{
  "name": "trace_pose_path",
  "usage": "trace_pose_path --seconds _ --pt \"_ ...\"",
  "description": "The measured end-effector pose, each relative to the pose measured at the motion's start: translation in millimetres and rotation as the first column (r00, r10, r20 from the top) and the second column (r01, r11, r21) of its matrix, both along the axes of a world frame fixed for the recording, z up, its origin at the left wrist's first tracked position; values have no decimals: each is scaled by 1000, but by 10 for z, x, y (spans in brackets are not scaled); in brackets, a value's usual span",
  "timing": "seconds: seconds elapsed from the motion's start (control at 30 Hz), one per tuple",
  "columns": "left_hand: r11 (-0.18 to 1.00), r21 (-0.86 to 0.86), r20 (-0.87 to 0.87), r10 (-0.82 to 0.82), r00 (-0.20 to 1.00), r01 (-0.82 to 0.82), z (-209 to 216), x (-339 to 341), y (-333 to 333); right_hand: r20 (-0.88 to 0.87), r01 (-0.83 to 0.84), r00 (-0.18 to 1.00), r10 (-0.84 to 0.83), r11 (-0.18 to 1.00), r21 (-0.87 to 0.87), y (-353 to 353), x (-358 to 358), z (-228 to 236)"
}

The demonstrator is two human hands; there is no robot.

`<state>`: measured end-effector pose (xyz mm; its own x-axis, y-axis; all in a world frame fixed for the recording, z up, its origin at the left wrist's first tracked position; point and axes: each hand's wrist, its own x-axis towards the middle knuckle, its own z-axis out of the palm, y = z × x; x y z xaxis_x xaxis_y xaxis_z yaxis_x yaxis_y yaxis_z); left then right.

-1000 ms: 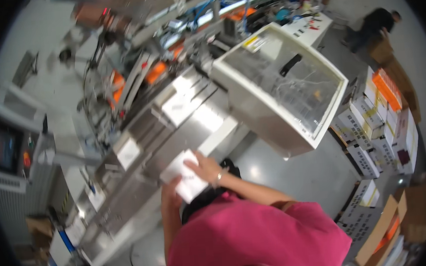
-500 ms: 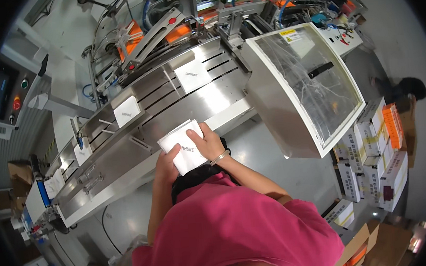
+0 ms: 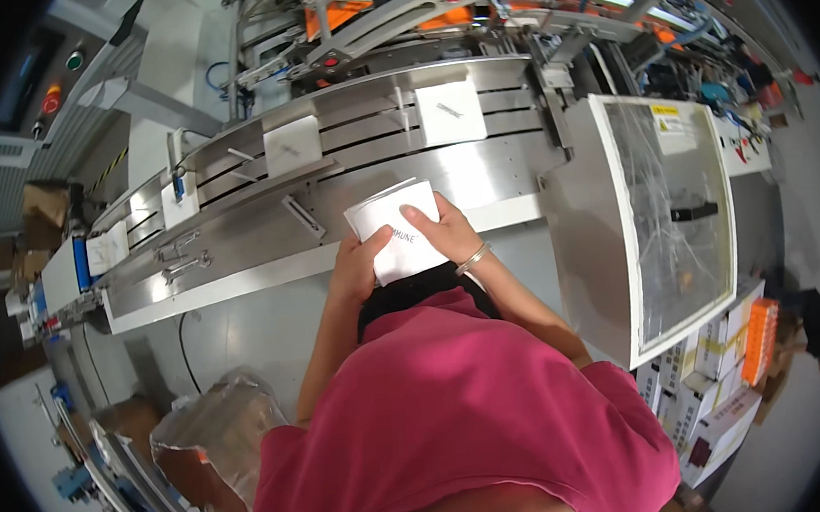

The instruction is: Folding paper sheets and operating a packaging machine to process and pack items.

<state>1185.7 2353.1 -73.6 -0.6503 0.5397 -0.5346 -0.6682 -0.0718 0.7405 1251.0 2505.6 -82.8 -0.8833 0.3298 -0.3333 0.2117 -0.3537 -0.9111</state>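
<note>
Between my two hands is a small stack of white square packets (image 3: 406,256) with dark print on the top one. My left hand (image 3: 358,267) is closed on its left edge, thumb lying on top. Opposite it, my right hand (image 3: 450,234) grips the right edge, its thumb also on the face; the fingers beneath are hidden. The stack is held in front of my waist, near the front edge of a steel conveyor (image 3: 508,168). Spaced along that conveyor lie similar white packets, including a right one (image 3: 452,115) and a middle one (image 3: 292,147).
A white machine guard with a clear window (image 3: 680,237) stands to my right. Beyond it are stacked cartons (image 3: 720,405) and a bending person (image 3: 805,323). Machine arms (image 3: 403,19) run behind the conveyor. A plastic-lined container (image 3: 218,441) sits at lower left, a control panel (image 3: 47,91) at upper left.
My view has turned, so the conveyor lies more level and the guard sits further right in the picture. Both hands keep hold of the stack with nearly the same grip.
</note>
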Motion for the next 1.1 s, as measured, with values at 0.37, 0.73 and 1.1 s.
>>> trace_pose_path --seconds 0.37,0.73,1.1 --pt "976 -43 -57 211 976 -213 52 -34 -228 46 -216 976 211 954 210 860 -608 -197" --pt "930 91 -32 360 932 -356 257 75 -299 159 -733 653 740 671 -114 271 -804 66" --pt "934 113 41 337 941 -339 233 -92 -1106 -30 -662 747 664 739 -124 -673 -882 258"
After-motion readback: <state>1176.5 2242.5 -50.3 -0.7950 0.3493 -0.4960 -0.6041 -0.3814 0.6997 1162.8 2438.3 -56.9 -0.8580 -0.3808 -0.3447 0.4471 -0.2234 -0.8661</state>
